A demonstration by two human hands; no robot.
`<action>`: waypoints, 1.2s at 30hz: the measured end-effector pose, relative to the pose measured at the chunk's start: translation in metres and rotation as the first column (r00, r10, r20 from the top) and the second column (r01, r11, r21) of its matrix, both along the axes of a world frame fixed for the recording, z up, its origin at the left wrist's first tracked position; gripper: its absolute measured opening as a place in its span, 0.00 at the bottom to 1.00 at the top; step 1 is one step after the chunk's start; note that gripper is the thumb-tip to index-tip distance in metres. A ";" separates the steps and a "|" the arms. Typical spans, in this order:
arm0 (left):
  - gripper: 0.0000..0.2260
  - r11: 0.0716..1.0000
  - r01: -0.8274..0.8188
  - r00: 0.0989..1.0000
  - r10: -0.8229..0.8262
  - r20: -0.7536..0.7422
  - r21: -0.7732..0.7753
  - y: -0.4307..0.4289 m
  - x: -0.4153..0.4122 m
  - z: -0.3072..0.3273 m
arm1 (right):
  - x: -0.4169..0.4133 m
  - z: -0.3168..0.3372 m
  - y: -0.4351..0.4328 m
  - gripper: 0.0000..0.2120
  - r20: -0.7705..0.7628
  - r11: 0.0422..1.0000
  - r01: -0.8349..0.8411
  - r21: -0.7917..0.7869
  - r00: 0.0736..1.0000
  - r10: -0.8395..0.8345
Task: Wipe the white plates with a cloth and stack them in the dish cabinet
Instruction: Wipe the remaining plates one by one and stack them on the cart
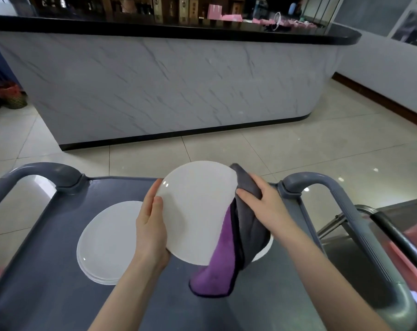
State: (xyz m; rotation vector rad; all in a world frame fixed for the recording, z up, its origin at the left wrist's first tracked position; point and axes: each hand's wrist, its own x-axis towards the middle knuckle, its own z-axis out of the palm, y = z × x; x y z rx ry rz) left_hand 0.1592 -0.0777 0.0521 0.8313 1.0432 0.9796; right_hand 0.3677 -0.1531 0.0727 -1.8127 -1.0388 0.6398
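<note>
My left hand (151, 228) grips the left rim of a white plate (195, 211), held tilted above the grey cart top (47, 283). My right hand (260, 204) holds a grey and purple cloth (229, 254) wrapped over the plate's right edge, with the thumb on the plate's front side. The cloth's purple end hangs down below the plate. A stack of white plates (107, 242) lies on the cart to the left. Another white plate's rim (266, 249) peeks out from under the cloth on the right.
The cart has curved grey handles at the far left (47, 172) and the right (322, 182). A marble-fronted counter (167, 87) with a black top stands across the tiled floor. A metal trolley (370, 220) stands to the right.
</note>
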 end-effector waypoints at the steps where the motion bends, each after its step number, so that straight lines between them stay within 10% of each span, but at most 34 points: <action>1: 0.17 1.000 -0.015 1.000 0.015 0.009 0.007 0.000 0.001 0.001 | -0.009 -0.008 -0.008 0.14 -0.061 0.996 0.092 0.008 0.994 -0.091; 8: 0.17 0.992 0.086 0.989 -0.074 -0.127 0.094 0.011 -0.005 -0.003 | -0.040 -0.034 -0.021 0.13 -0.286 0.974 0.223 -0.035 0.932 -0.223; 16: 0.15 0.912 0.350 0.925 -0.300 -0.235 0.216 0.012 -0.003 0.007 | 0.021 0.019 0.024 0.16 -0.093 0.950 -0.297 -0.098 0.953 0.288; 23: 0.15 0.996 -0.055 0.992 0.063 -0.105 0.074 0.013 0.006 -0.004 | -0.038 -0.027 -0.005 0.11 -0.349 0.947 0.318 0.039 0.893 -0.285; 27: 0.16 0.982 0.047 0.983 -0.014 -0.182 0.183 0.017 0.006 0.001 | -0.068 -0.046 -0.021 0.12 -0.494 0.894 0.449 0.013 0.780 -0.384; 36: 0.13 0.681 0.706 0.669 -0.547 -0.503 0.197 0.041 -0.001 0.027 | 0.010 0.004 -0.002 0.13 -0.178 0.957 -0.284 -0.061 0.946 0.270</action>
